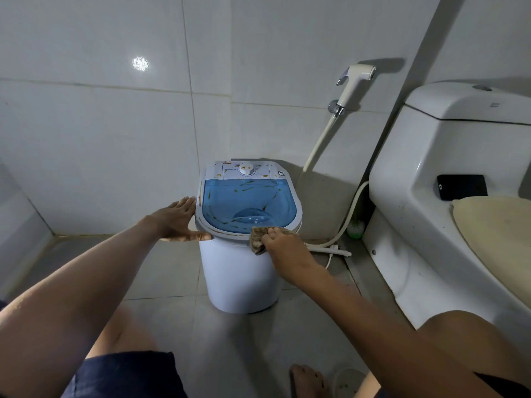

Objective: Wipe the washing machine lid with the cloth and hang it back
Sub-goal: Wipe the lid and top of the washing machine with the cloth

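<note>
Grey tiled walls (115,124) and a grey tiled floor (161,271) enclose a small bathroom, with a little washing machine (238,277) standing on the floor in the corner. At its near rim, the right hand (283,242) curls its fingers round a brown cloth (258,239), bunched against the front edge of the blue see-through lid (247,202); part of the cloth hangs down over the white drum. The left hand (178,219) lies flat against the left side of the machine's top, fingers straight and thumb along the front rim, holding nothing. The lid is closed and streaked with small orange-brown marks, which also dot the white control panel (244,169) with its round dial behind it. Right of the machine a white hose (350,214) curves down the wall to the floor, and a spray nozzle (356,81) hangs on the wall above. Farther right stands a white toilet (431,182) with a beige seat cover (494,231); a black phone-like item (462,186) lies on its ledge. Bare knees, dark shorts and a bare foot (307,380) fill the lower edge.
</note>
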